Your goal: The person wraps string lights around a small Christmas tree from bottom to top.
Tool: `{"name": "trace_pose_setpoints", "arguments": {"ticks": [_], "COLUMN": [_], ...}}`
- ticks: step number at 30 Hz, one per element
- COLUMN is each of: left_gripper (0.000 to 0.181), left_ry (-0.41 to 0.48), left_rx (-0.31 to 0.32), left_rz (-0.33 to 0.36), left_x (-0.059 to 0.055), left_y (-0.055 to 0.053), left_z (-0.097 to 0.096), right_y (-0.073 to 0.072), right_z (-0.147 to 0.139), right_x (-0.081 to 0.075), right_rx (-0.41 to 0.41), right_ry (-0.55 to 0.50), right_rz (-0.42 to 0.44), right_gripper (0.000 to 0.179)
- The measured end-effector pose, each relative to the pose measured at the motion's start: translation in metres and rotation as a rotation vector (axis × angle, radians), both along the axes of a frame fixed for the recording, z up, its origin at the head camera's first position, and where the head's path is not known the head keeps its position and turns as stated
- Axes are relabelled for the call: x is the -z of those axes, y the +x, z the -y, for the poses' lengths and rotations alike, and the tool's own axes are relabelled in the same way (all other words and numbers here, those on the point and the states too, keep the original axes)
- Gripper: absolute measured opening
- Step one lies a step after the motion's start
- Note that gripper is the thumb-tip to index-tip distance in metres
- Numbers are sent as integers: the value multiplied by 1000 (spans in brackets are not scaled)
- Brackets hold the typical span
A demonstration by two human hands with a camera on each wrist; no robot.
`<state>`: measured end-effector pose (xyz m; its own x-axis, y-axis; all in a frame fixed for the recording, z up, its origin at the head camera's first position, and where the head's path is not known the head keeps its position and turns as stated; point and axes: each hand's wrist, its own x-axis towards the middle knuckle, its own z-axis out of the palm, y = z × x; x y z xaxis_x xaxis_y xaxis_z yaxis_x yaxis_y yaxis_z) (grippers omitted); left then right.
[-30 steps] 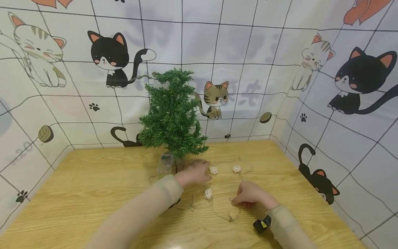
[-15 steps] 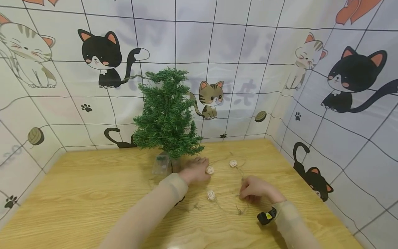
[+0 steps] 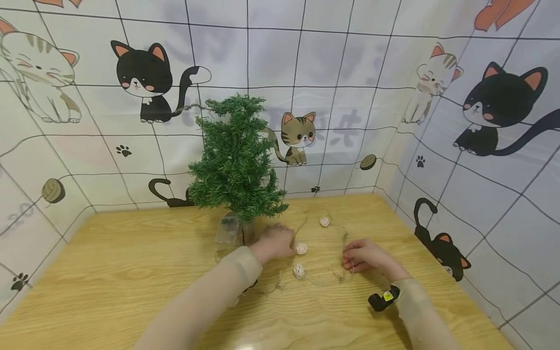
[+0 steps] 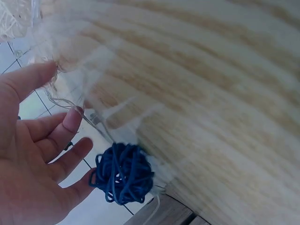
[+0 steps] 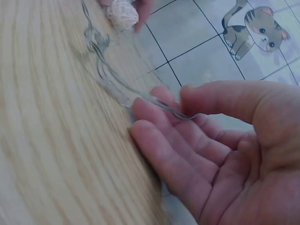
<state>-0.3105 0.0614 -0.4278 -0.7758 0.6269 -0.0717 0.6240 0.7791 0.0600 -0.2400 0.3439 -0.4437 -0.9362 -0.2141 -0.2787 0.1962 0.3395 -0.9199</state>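
Note:
A string of lights, thin clear wire with woven rattan balls, lies loosely on the table. My right hand pinches a doubled stretch of its wire between thumb and fingers, close to the tabletop. By the tree's base is my left hand, its fingertips right beside a white ball. In the left wrist view, wire runs past the thumb and fingertips, which stand apart. A blue ball sits at the little finger, hidden in the head view. Two more white balls, a far ball and a near ball, lie between the hands.
A small artificial pine tree stands at the back of the wooden table. Beside its trunk is a clear plastic box. Cat-printed sheeting hangs behind and to the right. A black wrist camera is on the right wrist.
My right hand has moved right and away from me with the wire, and the far white ball has shifted back. The left hand has stayed by the tree, moving slightly at the fingers.

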Motion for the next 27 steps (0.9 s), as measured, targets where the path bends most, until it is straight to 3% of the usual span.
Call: {"name": "trace_pose_setpoints", "arguments": {"ticks": [2,5,8,14,18,27], "left_gripper": [15,37,46,38,33,32], "left_ry": [-9,-19,-3,143,201,270], "left_rx": [7,26,52,83,111,162], "left_rz": [-15,-34,-27,84,112,129], "left_x": [-1,-1,-2,-7,-11,-24], "left_y": [2,5,10,22,30,50], "left_z": [1,3,8,23,34,56], "right_y": [-1,-2,0,1,1,-1], "right_z": [-2,-4,-5,-4,0,10], "right_x": [2,3,2,-3,-9,-17], "right_rx": [23,50,46,17,9,80], "right_ry": [-57,-148,-235,-381,-354,-208], "right_rz": [8,25,25,27,28,1], "right_gripper": [43,44,42,25,28,68]}}
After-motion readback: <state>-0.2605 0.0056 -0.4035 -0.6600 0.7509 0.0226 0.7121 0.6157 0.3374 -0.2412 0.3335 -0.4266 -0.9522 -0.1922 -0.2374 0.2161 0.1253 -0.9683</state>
